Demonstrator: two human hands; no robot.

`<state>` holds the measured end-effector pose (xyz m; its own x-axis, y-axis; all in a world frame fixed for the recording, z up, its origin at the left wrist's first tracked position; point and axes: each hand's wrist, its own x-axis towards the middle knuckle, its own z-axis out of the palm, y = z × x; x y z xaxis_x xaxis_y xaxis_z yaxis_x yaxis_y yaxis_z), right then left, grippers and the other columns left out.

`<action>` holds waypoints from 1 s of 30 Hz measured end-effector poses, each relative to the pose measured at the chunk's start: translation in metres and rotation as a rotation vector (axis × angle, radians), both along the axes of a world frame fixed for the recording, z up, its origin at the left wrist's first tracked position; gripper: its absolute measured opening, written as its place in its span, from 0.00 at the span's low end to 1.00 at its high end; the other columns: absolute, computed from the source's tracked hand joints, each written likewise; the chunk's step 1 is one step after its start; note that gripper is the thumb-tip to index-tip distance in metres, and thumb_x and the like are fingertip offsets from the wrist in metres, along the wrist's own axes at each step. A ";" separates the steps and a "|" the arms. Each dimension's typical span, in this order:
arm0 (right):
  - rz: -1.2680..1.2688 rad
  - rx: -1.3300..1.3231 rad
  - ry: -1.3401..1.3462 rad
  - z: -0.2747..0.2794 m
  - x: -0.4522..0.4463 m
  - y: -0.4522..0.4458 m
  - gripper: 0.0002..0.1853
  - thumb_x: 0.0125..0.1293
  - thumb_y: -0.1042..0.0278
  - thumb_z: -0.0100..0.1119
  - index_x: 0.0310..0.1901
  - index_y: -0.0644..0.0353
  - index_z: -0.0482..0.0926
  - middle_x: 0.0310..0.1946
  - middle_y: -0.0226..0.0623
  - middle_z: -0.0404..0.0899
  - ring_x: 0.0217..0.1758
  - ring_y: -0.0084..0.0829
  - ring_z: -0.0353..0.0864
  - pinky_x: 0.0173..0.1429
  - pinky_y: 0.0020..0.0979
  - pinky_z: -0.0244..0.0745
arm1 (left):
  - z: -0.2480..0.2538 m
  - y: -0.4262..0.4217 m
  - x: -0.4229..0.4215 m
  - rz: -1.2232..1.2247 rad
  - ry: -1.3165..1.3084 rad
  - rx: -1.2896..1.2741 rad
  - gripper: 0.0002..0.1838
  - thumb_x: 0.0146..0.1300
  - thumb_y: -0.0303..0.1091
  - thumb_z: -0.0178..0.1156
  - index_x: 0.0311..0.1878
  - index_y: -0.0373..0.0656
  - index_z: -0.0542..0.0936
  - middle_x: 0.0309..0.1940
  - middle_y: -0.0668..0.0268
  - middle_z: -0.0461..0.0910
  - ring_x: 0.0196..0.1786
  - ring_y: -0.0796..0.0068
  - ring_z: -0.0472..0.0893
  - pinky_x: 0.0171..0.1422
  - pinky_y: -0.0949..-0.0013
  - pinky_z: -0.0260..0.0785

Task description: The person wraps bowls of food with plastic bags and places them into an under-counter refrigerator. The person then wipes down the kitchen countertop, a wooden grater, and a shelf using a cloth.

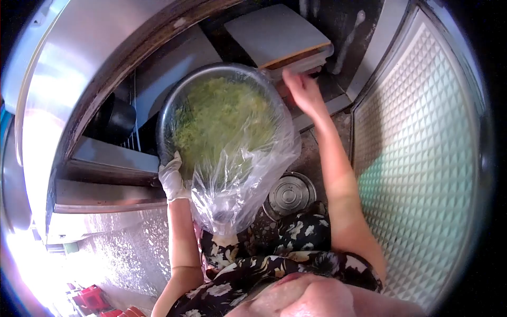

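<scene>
- Far left, low: some red items sit in strong glare; I cannot make out what they are.
- Left, higher: I see a black rounded vessel inside a metal-edged opening, with thin wire bars just right of it.
- Left hand: wears a thin white glove. It is closed on the lower left side of a large, wide bowl, thumb lying along the near side; the other fingers are mostly hidden from me.
- Centre: the bowl, dark and shiny at the rim, is in front of the person, its mouth facing my camera. What carries its weight underneath I cannot tell.
- Inside the bowl: a broad mass of yellow-green shredded food.
- Over the bowl: clear plastic film, wrinkled and glossy, bunched towards the person on the near side.
- Beyond the bowl, right of centre: a box with a flat grey lid and an orange-brown strip along its near edge.
- Floor, just right of the film: a round metal disc with concentric rings.
- Right hand: ungloved, fingers bent and blurred, near the box's front. I cannot tell whether they pinch or touch anything.
- Far right: a pale panel with a raised diamond pattern, well apart from the bowl.
</scene>
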<state>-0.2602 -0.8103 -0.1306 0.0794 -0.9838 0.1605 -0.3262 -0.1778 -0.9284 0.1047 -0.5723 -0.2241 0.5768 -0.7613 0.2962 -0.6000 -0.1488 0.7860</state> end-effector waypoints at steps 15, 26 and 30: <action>0.280 0.364 -0.638 0.005 0.026 0.133 0.16 0.56 0.77 0.56 0.48 0.64 0.71 0.39 0.33 0.78 0.39 0.21 0.75 0.43 0.25 0.71 | 0.076 0.008 -0.093 -0.010 0.735 -0.435 0.17 0.59 0.29 0.54 0.48 0.27 0.75 0.42 0.58 0.78 0.42 0.73 0.77 0.53 0.75 0.66; 0.105 0.285 -0.638 0.022 0.033 0.144 0.11 0.56 0.78 0.53 0.42 0.63 0.72 0.32 0.28 0.76 0.31 0.16 0.71 0.34 0.22 0.67 | 0.077 0.018 -0.093 -0.088 0.249 -0.374 0.12 0.56 0.22 0.60 0.17 0.39 0.72 0.16 0.73 0.70 0.20 0.80 0.68 0.50 0.72 0.62; 0.087 0.300 -0.592 0.023 0.021 0.145 0.15 0.55 0.78 0.52 0.47 0.66 0.72 0.35 0.31 0.76 0.34 0.19 0.73 0.38 0.23 0.70 | 0.088 0.013 -0.099 -0.050 0.548 -0.454 0.12 0.50 0.19 0.65 0.34 0.39 0.73 0.27 0.71 0.75 0.29 0.81 0.71 0.44 0.76 0.66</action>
